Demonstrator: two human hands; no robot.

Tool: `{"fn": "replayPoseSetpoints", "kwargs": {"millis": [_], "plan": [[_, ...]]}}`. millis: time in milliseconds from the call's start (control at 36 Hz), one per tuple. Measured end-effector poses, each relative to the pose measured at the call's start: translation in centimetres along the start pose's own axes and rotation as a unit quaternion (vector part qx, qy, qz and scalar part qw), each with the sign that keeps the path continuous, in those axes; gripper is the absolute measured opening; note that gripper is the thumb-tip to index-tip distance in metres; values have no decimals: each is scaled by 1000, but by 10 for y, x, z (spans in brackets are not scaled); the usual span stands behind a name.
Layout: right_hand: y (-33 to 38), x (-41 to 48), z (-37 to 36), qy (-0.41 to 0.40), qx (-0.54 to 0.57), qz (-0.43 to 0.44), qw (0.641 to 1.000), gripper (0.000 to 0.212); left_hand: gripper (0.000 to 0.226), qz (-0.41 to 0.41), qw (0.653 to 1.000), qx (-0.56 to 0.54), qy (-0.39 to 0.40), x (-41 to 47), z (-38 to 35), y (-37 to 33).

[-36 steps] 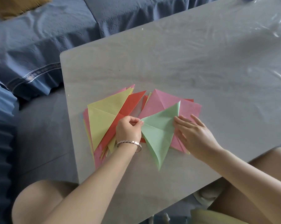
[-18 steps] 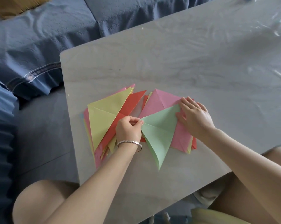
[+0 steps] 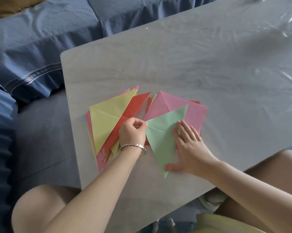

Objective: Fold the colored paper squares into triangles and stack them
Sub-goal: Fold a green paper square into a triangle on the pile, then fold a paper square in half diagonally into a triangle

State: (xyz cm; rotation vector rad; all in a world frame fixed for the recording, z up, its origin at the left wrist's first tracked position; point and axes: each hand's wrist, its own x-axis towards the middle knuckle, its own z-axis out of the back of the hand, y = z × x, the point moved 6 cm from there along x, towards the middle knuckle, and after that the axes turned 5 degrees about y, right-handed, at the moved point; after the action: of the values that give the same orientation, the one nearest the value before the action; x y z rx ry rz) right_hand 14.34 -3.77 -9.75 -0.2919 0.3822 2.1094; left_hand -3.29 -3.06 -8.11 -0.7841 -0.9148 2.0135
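Grey marble-patterned table point(image 3: 209, 64) lay under glossy, wrinkled film point(image 3: 289, 19), beside a blue quilted sofa point(image 3: 41, 39). Green triangle point(image 3: 160, 140), matte paper with one crease across it, lay near the table's front edge, partly over a creased pink square point(image 3: 175, 105). Left hand point(image 3: 131, 132), wearing a silver chain bracelet point(image 3: 133, 146), pinched the triangle's left corner. Right hand point(image 3: 190, 148) lay flat with fingers spread, pressing its right side. Folded stack point(image 3: 108, 121), yellow over red, lay just left.

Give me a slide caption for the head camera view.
The left hand pinches a corner of the green triangle while the right hand presses it flat.
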Motion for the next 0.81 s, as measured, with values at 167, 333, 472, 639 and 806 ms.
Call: {"fn": "replayPoseSetpoints", "kwargs": {"millis": [167, 333, 472, 639, 806], "plan": [[13, -10, -11, 49, -23, -3, 999, 129, 14, -23, 1000, 13, -11, -4, 0, -2], [20, -11, -10, 8, 30, 53, 998, 134, 16, -45, 998, 19, -35, -11, 1, -6], [15, -20, 1, -100, 184, 127, 970, 88, 25, -89, 995, -41, -35, -11, 17, -20], [-26, -14, 3, -197, 185, 64, 961, 60, 22, -134, 985, -44, -99, 15, 83, -36], [-32, -8, 12, -212, 84, 59, 972, 50, 7, -117, 984, 81, -109, 50, 117, -28]]}}
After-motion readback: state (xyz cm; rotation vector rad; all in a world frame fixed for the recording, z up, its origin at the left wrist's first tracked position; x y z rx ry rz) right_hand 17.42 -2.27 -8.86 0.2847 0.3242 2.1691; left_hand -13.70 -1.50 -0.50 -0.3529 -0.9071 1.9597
